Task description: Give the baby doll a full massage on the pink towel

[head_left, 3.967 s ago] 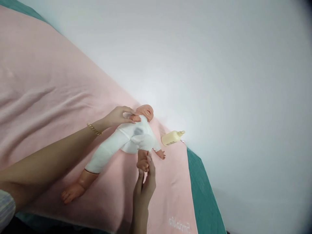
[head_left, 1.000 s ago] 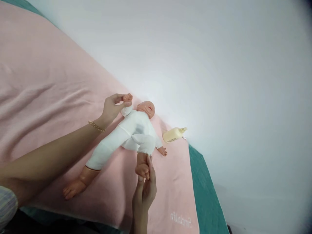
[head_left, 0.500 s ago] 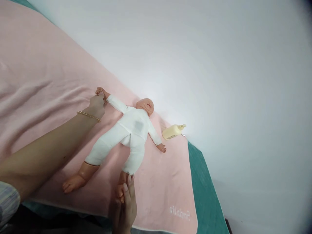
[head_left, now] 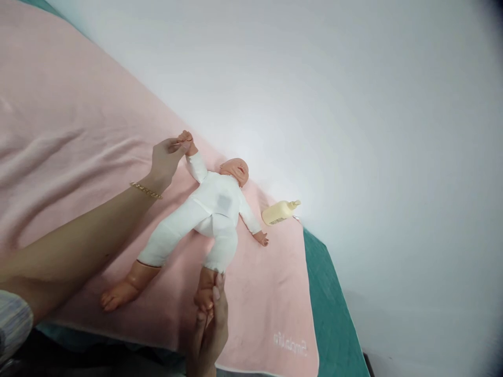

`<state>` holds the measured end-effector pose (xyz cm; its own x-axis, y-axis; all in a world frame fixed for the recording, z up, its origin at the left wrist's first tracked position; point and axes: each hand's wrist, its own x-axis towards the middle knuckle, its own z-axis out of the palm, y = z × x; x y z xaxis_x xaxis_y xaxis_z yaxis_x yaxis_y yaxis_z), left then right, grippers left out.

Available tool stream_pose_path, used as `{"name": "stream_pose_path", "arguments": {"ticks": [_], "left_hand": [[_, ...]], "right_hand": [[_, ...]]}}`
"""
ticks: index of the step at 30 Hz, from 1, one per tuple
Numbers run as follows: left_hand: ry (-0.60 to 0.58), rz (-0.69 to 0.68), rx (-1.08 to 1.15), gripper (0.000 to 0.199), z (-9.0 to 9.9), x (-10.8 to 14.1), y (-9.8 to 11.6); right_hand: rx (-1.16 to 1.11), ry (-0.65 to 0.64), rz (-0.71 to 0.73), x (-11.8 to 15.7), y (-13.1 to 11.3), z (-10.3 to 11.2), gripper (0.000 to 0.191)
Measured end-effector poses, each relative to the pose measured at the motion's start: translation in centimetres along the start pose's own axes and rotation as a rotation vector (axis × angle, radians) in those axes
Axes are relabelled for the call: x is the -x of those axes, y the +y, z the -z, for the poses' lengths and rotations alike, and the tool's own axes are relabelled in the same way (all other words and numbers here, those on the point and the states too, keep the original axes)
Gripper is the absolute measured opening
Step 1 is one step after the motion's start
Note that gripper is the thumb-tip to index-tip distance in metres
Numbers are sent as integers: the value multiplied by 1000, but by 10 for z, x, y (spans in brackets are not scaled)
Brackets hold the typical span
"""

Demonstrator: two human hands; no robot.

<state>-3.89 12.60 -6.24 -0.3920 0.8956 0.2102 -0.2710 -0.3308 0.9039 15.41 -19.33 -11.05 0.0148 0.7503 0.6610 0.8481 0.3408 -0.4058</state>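
A baby doll (head_left: 218, 191) with a soft white body lies on its back, its head toward the wall. My left hand (head_left: 167, 158), with a gold chain bracelet at the wrist, pinches the doll's hand on the left side and holds that arm raised, bent upward. At the bottom, my right hand (head_left: 215, 330) cups the doll's foot (head_left: 205, 293) nearer the right, fingers along its side and thumb under the sole. The doll's other foot (head_left: 121, 290) and its other hand (head_left: 260, 238) rest on the pink towel (head_left: 267, 293), touched by neither of my hands.
Right of the doll, a pale yellow pump bottle (head_left: 280, 212) lies near the wall (head_left: 373, 131). A green cover (head_left: 328, 293) shows beyond the towel's right edge. Folds run across the towel at left.
My left hand has moved right and slightly up, bringing the doll's arm nearer its head. My right hand has pushed the foot a little up and right, bending that leg slightly.
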Motion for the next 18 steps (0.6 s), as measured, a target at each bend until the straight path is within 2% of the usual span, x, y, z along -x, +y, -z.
{"name": "stream_pose_path", "arguments": {"ticks": [3,6,9,13,15,18], "left_hand": [[-103,-27,-1,31,-3,17,21],[-327,-76,-65,29,-8,23,31],[-575,-125,-212,33,-10,23,26],[-830,-242,-213,29,-12,22,12],[-921,-337,-233,22,-14,21,7],[-968,-423,-296,15,-16,20,5]], "right_hand": [[-16,46,-41,-26,2,-1,45],[-79,97,-20,-60,5,-3,48],[-114,54,10,-91,10,-7,45],[-149,6,-98,-115,16,-13,44],[-172,-4,-165,-121,17,-15,45],[-192,1,-231,-126,16,-16,46]]}}
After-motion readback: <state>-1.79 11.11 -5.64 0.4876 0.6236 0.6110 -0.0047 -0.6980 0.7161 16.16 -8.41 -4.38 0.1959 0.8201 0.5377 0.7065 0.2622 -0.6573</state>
